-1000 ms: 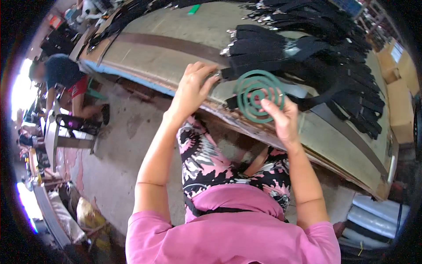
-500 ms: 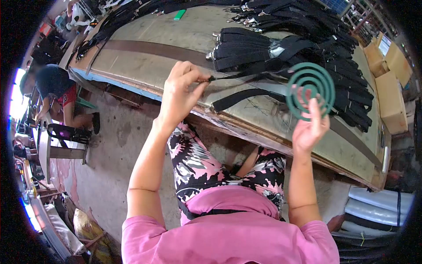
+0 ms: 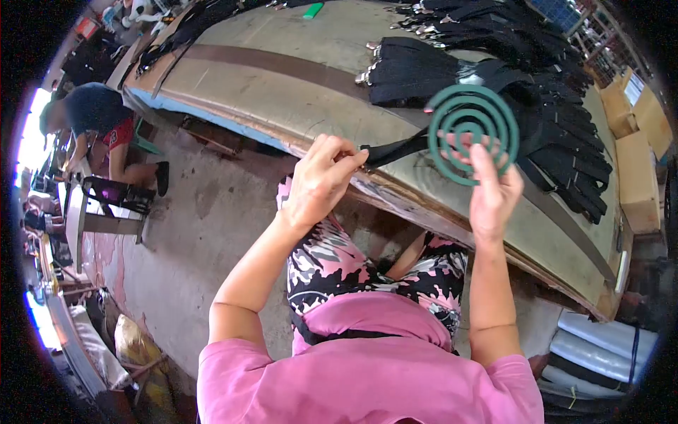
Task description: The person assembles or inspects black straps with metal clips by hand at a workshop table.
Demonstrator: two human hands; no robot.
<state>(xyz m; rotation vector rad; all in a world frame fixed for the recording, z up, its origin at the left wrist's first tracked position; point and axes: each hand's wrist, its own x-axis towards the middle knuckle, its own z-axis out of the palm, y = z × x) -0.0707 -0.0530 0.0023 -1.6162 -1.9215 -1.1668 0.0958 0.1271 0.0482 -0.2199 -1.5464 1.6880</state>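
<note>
My right hand (image 3: 494,201) holds a green mosquito coil (image 3: 507,116) by its middle, its spiral facing up above the table edge. The coil's outer tip looks pinkish. Thumb and fingers of my left hand (image 3: 325,173) pinch the end of a black elastic strap (image 3: 399,150). From there the strap runs right and passes behind the coil, where its other end is hidden. Beyond my hands, a fanned bundle of black suspenders (image 3: 409,74) with metal clips lies on the table (image 3: 282,106).
More black suspenders (image 3: 575,169) are heaped along the table's right and far sides. A green object (image 3: 313,10) lies near the far edge. Cardboard boxes (image 3: 635,177) stand at the right, with plastic-wrapped rolls (image 3: 593,343) below. On the left, another person (image 3: 95,116) bends over a bench (image 3: 109,225).
My left hand has moved right and down with the strap end. The coil has shifted slightly left in my right hand. A second strap lying near the table edge no longer shows separately.
</note>
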